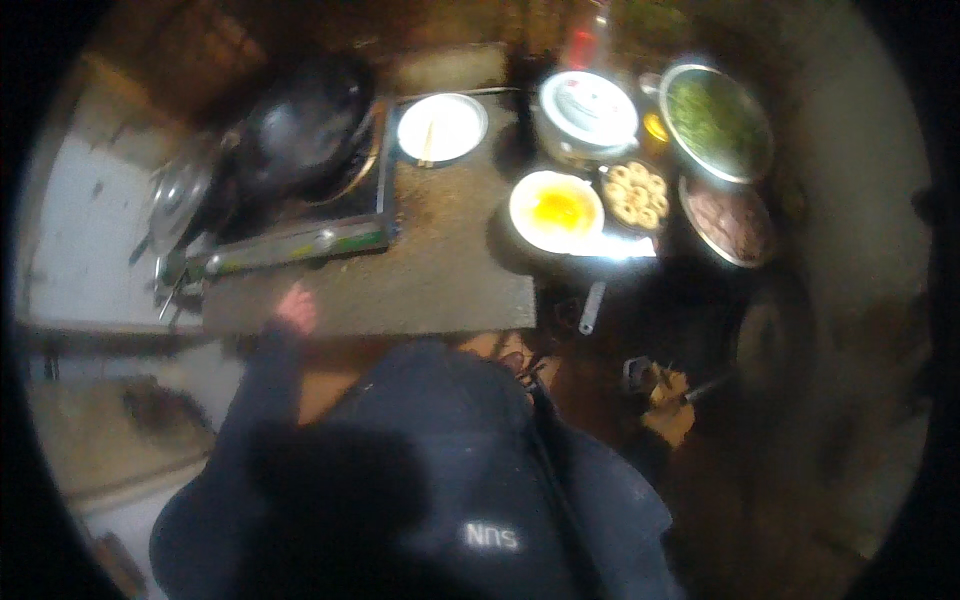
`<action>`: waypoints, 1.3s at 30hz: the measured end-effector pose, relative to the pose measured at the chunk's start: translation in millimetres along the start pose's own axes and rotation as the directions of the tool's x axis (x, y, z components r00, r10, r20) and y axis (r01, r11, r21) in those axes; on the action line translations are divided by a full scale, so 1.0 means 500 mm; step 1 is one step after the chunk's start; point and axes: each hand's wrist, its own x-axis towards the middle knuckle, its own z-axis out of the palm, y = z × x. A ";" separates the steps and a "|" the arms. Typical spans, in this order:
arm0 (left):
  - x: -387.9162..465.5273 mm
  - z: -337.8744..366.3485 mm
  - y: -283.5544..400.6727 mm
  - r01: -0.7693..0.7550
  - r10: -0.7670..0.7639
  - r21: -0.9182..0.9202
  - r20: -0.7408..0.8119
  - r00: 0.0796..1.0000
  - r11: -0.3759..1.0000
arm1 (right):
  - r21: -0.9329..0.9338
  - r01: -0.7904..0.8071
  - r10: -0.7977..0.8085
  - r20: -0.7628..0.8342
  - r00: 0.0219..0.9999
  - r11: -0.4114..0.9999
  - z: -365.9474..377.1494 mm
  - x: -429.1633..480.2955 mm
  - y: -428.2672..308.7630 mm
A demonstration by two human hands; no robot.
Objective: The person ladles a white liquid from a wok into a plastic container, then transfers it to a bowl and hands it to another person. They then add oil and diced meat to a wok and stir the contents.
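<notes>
My left hand [298,307] rests at the front part of the counter [450,300], just below the gas stove's front panel [300,251]; its fingers look curled, but the blur hides whether anything is in them. Low on the right, my right hand [670,416] is around something pale and blurred, perhaps a handle or a piece of food, with a thin light bar [709,386] reaching to the right from it. Beside that hand lies a small light-rimmed object [637,373] that I cannot make out. A dark wok [300,135] stands tilted over the stove.
A white bowl with chopsticks [442,127], a lidded pot [589,112], a bowl of yellow liquid [556,211], ring-shaped pieces [636,195], a basin of greens [716,124] and a bowl of brownish food [727,221] stand around. A grey handle [592,307] juts towards me. A metal lid [176,199] leans left.
</notes>
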 end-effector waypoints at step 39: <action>0.070 -0.591 -0.562 0.102 0.058 0.185 -0.701 0.711 0.978 | 0.478 0.646 -0.626 0.779 0.000 0.595 0.506 -0.473 -0.628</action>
